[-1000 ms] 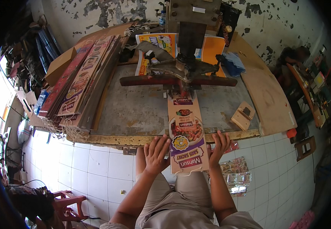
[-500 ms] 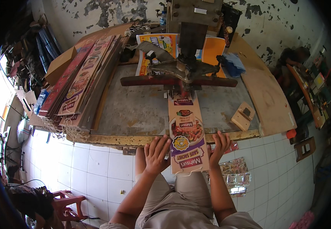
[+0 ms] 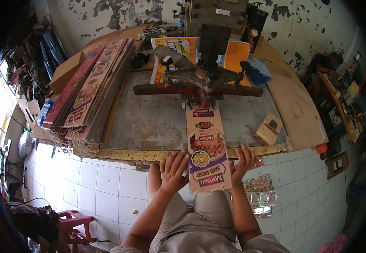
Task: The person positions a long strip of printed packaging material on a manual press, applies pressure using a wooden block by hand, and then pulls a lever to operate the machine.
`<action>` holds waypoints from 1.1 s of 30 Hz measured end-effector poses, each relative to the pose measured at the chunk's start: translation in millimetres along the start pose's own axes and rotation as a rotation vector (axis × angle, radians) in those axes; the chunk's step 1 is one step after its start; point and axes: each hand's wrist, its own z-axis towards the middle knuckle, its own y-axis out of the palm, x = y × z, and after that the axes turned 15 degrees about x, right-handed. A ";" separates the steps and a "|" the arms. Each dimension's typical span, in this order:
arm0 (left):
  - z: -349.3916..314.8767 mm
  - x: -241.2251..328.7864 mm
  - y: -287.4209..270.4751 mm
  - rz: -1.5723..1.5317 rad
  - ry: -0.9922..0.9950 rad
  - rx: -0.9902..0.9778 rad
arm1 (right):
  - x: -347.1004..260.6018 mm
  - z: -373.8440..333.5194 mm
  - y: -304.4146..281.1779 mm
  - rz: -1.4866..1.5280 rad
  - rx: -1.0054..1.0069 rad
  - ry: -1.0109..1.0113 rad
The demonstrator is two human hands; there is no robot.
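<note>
Cardboard strip [image 3: 208,145] between left hand [image 3: 172,170] and right hand [image 3: 241,162], long axis running away from the body, far end hidden under the metal press [image 3: 208,80], near end jutting past the front of the table [image 3: 149,114], above the trousers [image 3: 214,215]. Thumbs close beside opposite long edges, neither hand clearly nearer; actual contact impossible to tell. Both hands loosely open, fingers parted at the table's worn, yellowish edge, closed around nothing visible. Strip flat, narrow, stiff-looking, tan with printed food and a purple band; pale, thin cord [image 3: 208,193] at the near end. Press dark and scuffed, with a long reddish crossbar; tabletop grey, scratched, blotchy. Leftward, stacked printed strips [image 3: 90,95]; rightward, small pale block [image 3: 268,131], wood-like, tilted.
</note>
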 end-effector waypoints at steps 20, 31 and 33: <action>1.5 -1.5 2.9 0.008 0.026 0.020 | -1.5 4.8 -8.7 -0.043 -0.084 0.014; 35.6 -4.4 -38.9 -0.169 -0.116 -0.125 | -74.8 56.6 -90.1 0.424 -0.289 0.092; 60.5 -15.8 -53.9 -0.265 -0.174 -0.045 | -84.7 61.3 -98.7 0.360 -0.384 -0.006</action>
